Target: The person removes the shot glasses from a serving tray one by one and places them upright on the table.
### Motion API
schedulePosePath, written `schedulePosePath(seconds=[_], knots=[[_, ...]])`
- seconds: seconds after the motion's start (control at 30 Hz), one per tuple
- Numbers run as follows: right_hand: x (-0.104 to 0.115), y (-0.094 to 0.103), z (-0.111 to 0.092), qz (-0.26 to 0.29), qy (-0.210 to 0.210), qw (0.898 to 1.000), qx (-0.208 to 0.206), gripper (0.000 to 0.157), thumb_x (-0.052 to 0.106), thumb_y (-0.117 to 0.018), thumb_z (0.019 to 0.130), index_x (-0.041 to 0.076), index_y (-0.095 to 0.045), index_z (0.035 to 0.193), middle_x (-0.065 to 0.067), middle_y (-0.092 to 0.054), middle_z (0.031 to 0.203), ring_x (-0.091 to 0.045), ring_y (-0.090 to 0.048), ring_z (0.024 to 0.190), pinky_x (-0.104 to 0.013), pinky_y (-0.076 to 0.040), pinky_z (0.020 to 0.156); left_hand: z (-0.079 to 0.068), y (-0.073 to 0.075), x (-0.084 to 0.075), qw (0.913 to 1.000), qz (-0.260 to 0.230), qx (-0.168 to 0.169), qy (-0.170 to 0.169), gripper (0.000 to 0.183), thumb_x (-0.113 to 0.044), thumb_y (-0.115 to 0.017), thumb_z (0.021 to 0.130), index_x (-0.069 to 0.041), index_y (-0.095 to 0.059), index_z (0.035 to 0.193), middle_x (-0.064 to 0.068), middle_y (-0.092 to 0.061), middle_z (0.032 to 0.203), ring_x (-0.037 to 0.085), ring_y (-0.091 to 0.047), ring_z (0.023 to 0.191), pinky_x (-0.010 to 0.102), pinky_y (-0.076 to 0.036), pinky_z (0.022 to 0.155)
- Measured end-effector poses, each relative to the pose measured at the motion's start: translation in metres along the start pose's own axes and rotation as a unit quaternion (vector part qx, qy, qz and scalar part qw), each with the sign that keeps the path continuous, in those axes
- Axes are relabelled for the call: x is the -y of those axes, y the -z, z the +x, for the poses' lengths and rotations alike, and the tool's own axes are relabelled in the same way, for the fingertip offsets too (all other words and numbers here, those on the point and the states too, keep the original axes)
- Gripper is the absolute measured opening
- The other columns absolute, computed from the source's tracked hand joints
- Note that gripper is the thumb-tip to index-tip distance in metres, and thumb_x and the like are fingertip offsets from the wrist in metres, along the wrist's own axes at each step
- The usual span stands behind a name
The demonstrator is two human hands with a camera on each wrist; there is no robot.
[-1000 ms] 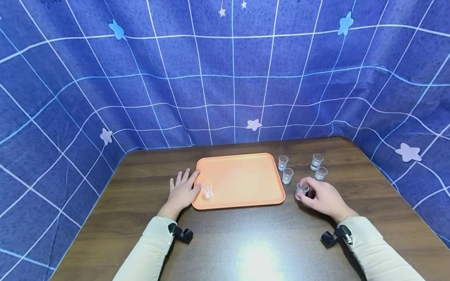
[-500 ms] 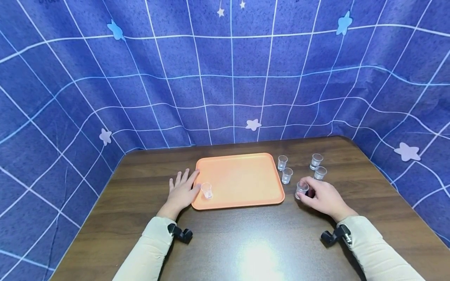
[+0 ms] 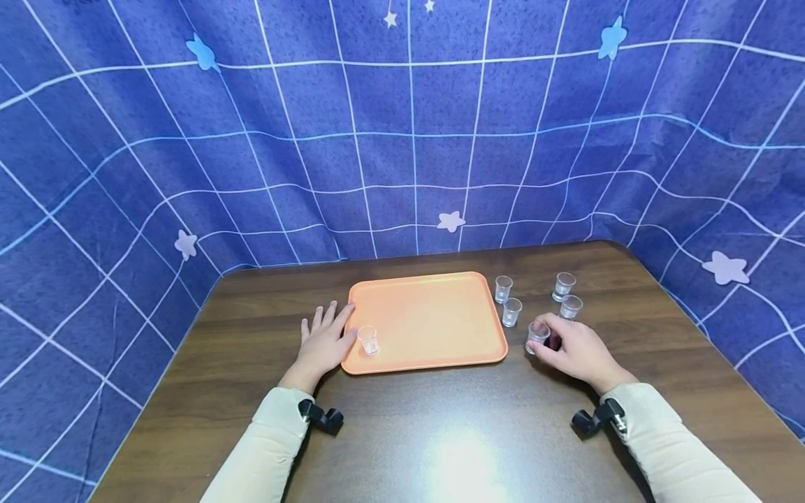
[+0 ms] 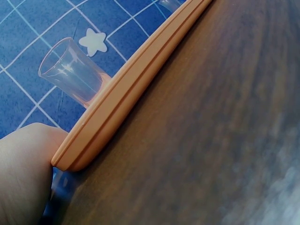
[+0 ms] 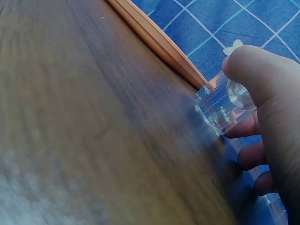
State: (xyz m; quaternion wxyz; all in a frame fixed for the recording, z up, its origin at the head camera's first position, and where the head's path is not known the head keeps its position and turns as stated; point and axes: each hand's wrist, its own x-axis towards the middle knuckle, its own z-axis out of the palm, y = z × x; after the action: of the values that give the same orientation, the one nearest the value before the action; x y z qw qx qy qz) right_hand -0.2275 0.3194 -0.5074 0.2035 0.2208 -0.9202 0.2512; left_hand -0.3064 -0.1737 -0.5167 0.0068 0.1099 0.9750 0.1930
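Observation:
An orange tray [image 3: 428, 314] lies on the wooden table, and one clear shot glass [image 3: 368, 341] stands upright in its front left corner. My left hand [image 3: 321, 347] rests at the tray's left edge, fingers spread and straight, thumb close to that glass. In the left wrist view, the same glass [image 4: 75, 72] rises behind the tray's rim [image 4: 117, 101]. To the right of the tray, my right hand [image 3: 580, 351] pinches another clear shot glass [image 3: 537, 337] between thumb and fingers. The right wrist view has this glass [image 5: 220, 110] upright, its base at the table.
Two shot glasses [image 3: 511, 312] stand just off the tray's right edge. Two more [image 3: 571, 307] stand farther right, beyond the right hand. A blue curtain [image 3: 402, 140] with a white grid and stars hangs behind the table [image 3: 402, 433].
The whole head view shifts slightly. Both hands keep their places, the left at the tray and the right on its shot glass.

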Motion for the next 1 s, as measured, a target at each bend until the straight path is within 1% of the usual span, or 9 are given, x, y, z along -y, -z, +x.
schedulePosePath(seconds=[0.17, 0.3, 0.53, 0.83, 1.0], knots=[[0.0014, 0.0005, 0.0012, 0.002, 0.006, 1.000, -0.001, 0.024, 0.029, -0.082, 0.082, 0.024, -0.064, 0.098, 0.019, -0.052, 0.070, 0.002, -0.048, 0.058, -0.024, -0.042, 0.054, -0.0001, 0.0009, 0.0008, 1.0000, 0.003, 0.002, 0.000, 0.061, -0.048, -0.041, 0.104, -0.027, -0.030, 0.161, 0.018, -0.017, 0.167, 0.046, -0.003, 0.153, 0.070, 0.006, 0.115], [0.0018, 0.0009, 0.0010, 0.001, 0.002, 1.000, 0.000, 0.024, 0.030, -0.082, 0.082, 0.024, -0.064, 0.099, 0.019, -0.052, 0.069, 0.002, -0.048, 0.058, -0.024, -0.041, 0.054, 0.0001, 0.0013, 0.0000, 1.0000, 0.003, 0.002, -0.001, 0.061, -0.046, -0.041, 0.104, -0.026, -0.031, 0.160, 0.019, -0.017, 0.167, 0.047, -0.003, 0.153, 0.070, 0.006, 0.114], [0.0013, 0.0011, 0.0005, 0.000, -0.004, 1.000, 0.001, 0.025, 0.031, -0.082, 0.082, 0.023, -0.065, 0.099, 0.019, -0.051, 0.068, 0.001, -0.048, 0.058, -0.024, -0.041, 0.053, 0.0002, 0.0003, -0.0003, 1.0000, 0.007, 0.004, 0.005, 0.061, -0.046, -0.041, 0.104, -0.028, -0.030, 0.161, 0.017, -0.016, 0.168, 0.045, -0.002, 0.153, 0.069, 0.007, 0.115], [0.0006, 0.0018, 0.0008, -0.005, -0.005, 1.000, -0.002, 0.024, 0.031, -0.081, 0.082, 0.023, -0.065, 0.098, 0.019, -0.052, 0.068, 0.001, -0.047, 0.058, -0.025, -0.040, 0.053, -0.0013, 0.0016, -0.0018, 1.0000, 0.004, -0.001, 0.000, 0.060, -0.044, -0.042, 0.104, -0.027, -0.031, 0.160, 0.018, -0.017, 0.167, 0.046, -0.004, 0.153, 0.069, 0.006, 0.115], [0.0013, 0.0018, 0.0010, -0.016, -0.016, 1.000, 0.004, 0.027, 0.035, -0.081, 0.082, 0.023, -0.065, 0.100, 0.018, -0.051, 0.067, 0.000, -0.047, 0.058, -0.026, -0.040, 0.053, -0.0017, 0.0024, -0.0016, 1.0000, 0.004, 0.003, 0.002, 0.060, -0.045, -0.041, 0.104, -0.027, -0.030, 0.161, 0.018, -0.016, 0.167, 0.046, -0.003, 0.153, 0.069, 0.007, 0.115]])
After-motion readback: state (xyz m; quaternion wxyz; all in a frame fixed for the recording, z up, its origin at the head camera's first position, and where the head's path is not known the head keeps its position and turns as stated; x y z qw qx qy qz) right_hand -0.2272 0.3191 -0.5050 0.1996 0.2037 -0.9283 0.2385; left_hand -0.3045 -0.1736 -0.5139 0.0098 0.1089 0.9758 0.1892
